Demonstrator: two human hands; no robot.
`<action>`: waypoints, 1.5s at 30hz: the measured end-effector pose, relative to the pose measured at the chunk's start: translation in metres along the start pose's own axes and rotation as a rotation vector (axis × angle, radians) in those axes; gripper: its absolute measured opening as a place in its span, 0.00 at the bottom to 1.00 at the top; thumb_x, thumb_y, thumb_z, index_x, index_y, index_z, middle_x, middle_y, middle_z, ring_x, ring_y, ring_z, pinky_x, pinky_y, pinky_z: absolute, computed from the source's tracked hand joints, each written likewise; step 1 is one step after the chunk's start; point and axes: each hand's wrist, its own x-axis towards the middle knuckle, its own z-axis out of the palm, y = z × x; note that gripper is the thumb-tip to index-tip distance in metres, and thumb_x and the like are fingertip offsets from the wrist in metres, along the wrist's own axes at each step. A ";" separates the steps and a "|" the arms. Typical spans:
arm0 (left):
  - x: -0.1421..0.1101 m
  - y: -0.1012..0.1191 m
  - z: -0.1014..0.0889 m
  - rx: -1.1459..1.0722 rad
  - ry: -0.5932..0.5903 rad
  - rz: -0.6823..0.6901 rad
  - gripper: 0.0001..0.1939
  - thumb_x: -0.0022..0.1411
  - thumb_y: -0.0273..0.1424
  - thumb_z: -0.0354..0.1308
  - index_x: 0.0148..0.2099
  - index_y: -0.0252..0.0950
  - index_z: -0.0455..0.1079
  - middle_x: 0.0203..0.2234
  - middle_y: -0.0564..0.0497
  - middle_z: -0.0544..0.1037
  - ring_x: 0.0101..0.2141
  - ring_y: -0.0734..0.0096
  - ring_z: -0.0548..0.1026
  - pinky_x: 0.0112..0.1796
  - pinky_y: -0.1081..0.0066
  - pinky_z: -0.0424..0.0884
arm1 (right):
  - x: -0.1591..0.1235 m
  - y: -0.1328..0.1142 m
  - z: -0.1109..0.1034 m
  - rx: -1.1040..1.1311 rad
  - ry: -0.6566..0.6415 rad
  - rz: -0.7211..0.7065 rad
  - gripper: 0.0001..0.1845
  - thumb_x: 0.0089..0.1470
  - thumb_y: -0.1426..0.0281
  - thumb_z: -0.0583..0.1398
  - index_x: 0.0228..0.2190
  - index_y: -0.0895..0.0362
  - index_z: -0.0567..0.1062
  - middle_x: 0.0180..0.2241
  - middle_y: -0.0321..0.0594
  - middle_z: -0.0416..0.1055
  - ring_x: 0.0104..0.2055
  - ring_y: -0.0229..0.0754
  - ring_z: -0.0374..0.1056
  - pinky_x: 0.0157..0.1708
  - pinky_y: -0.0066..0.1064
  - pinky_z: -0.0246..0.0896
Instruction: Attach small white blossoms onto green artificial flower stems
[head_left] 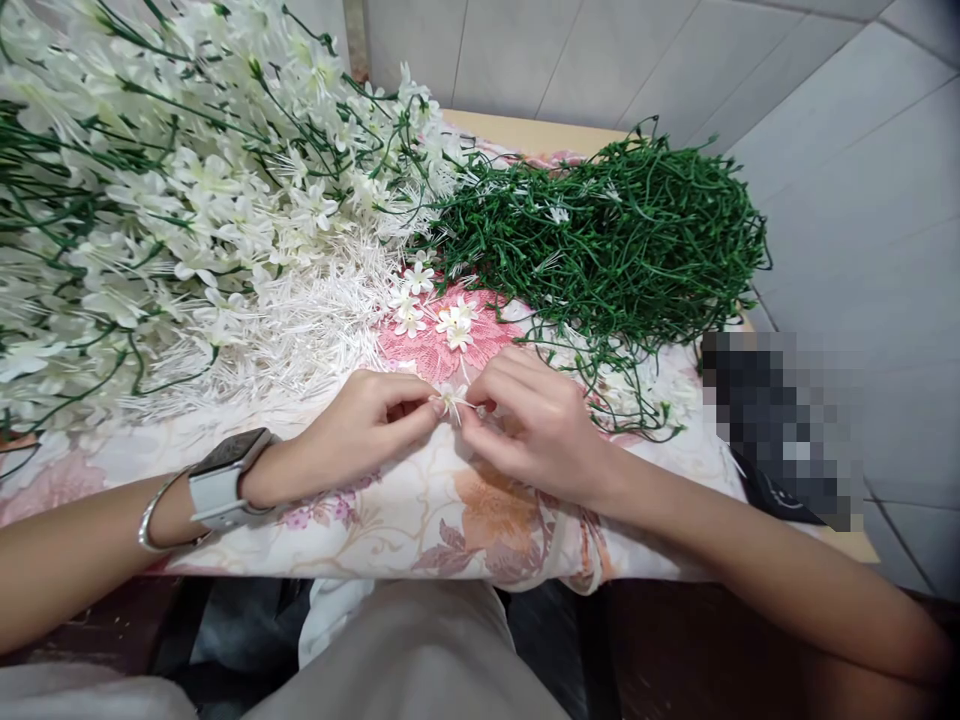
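Note:
Between my two hands, low over the cloth-covered table, is a small white artificial flower (452,400). My left hand (375,415) pinches its left side between thumb and forefinger. From the right, the thumb and fingers of my right hand (529,415) are closed on the same flower, with thin white strands at the fingertips. Just beyond the hands, several loose white blossoms (456,325) lie on a pink printed flower of the cloth. To their left spreads a heap of thin white stamen strands (322,310).
Finished-looking white flowers on green stems (187,210) are piled high at the left. A mound of bare green stems (615,230) fills the back right, some trailing toward my right hand. A dark, partly blurred object (780,430) stands at the right edge. Tiled walls (555,60) close off the back and right.

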 end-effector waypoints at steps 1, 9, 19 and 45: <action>0.000 0.000 0.000 0.004 0.005 0.001 0.16 0.63 0.28 0.50 0.22 0.32 0.59 0.17 0.58 0.59 0.21 0.81 0.56 0.24 0.77 0.52 | 0.000 0.000 0.000 0.000 -0.006 0.003 0.08 0.51 0.78 0.55 0.22 0.58 0.65 0.20 0.36 0.60 0.26 0.37 0.55 0.28 0.30 0.52; 0.001 0.000 0.000 0.023 0.002 0.017 0.17 0.63 0.28 0.50 0.22 0.32 0.57 0.17 0.59 0.58 0.22 0.82 0.57 0.24 0.77 0.53 | -0.002 -0.001 0.000 0.008 -0.005 0.025 0.08 0.51 0.77 0.54 0.22 0.58 0.65 0.20 0.36 0.60 0.26 0.37 0.55 0.29 0.31 0.52; 0.000 0.001 0.000 0.037 -0.033 0.076 0.13 0.64 0.28 0.50 0.26 0.32 0.65 0.19 0.58 0.64 0.23 0.81 0.61 0.26 0.78 0.56 | -0.002 0.000 0.006 0.027 -0.027 0.066 0.08 0.49 0.78 0.55 0.21 0.59 0.64 0.20 0.34 0.57 0.25 0.36 0.54 0.27 0.30 0.50; -0.003 0.004 0.003 0.142 0.000 0.214 0.12 0.67 0.28 0.45 0.29 0.34 0.60 0.23 0.55 0.64 0.25 0.77 0.62 0.28 0.76 0.58 | -0.006 0.004 0.003 -0.120 0.121 -0.144 0.06 0.53 0.78 0.56 0.26 0.59 0.69 0.22 0.40 0.68 0.27 0.40 0.62 0.28 0.33 0.59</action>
